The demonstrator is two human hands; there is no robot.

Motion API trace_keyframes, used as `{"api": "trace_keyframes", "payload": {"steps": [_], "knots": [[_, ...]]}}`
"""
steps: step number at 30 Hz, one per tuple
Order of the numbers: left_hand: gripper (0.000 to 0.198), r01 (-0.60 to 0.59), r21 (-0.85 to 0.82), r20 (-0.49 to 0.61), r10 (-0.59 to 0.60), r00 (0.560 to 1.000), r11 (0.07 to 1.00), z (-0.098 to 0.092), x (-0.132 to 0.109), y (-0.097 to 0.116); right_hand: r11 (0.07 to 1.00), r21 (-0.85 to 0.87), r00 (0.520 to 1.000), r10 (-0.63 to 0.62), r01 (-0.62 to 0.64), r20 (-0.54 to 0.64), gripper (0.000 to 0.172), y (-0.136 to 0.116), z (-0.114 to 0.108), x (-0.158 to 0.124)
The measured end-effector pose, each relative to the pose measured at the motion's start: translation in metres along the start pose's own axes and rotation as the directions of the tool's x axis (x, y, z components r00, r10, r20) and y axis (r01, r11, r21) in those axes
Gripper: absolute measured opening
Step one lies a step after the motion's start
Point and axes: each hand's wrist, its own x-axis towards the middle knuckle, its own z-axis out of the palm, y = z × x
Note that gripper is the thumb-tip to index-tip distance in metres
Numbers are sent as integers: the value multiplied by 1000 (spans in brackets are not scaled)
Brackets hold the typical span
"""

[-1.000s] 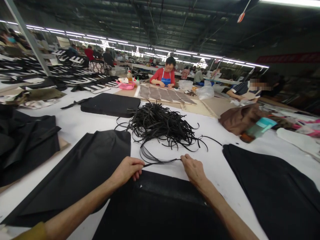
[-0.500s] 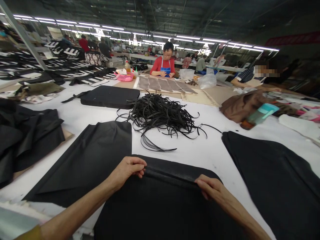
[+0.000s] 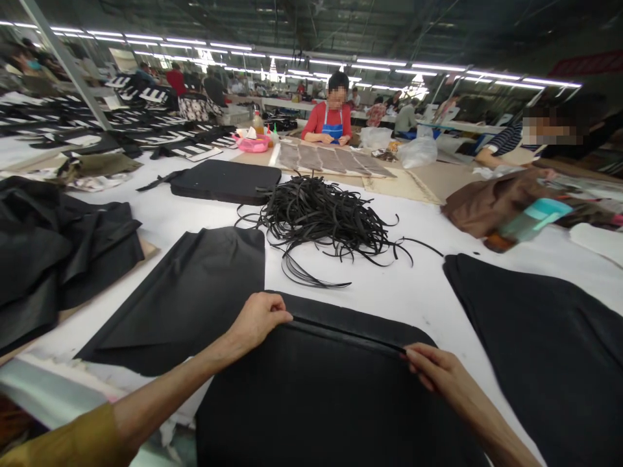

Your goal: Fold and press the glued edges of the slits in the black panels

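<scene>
A black textured panel lies on the white table right in front of me. A thin black strip is stretched along the panel's far edge. My left hand pinches the strip's left end, fingers curled closed. At the strip's right end my right hand pinches it against the panel. Beyond the panel sits a tangled heap of black strips.
Black fabric sheets lie left and right, with crumpled black cloth at far left. A flat black pad, brown cloth and a teal-capped bottle lie farther back. People work at the table's far end.
Both hands drew one strip out of the heap toward me and laid it along the panel's far edge. My right hand slid rightward and the hands spread apart.
</scene>
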Motion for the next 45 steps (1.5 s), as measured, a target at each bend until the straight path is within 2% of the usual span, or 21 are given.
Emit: {"api": "trace_keyframes", "payload": {"steps": [7,13,18,23,34,45], "knots": [[10,81,-56,83,-76,994,995,2,19,-7,974,130,980,193,-185,-50,37,14,-6,14],[10,140,-46,58,-137,989,989,6,29,-18,979,118,982,173,-164,-70,42,22,-2,22],[10,158,7,19,-158,987,987,7,34,-23,979,21,976,202,-201,-78,44,23,-1,25],[12,171,51,21,-172,985,984,8,36,-26,983,-64,982,163,-170,-101,44,25,-2,29],[13,182,66,33,-184,982,981,9,39,-31,981,-25,979,188,-191,-83,40,33,-1,33],[13,145,127,-2,-146,989,981,9,31,-22,981,26,978,196,-195,-70,40,19,-1,30]]}}
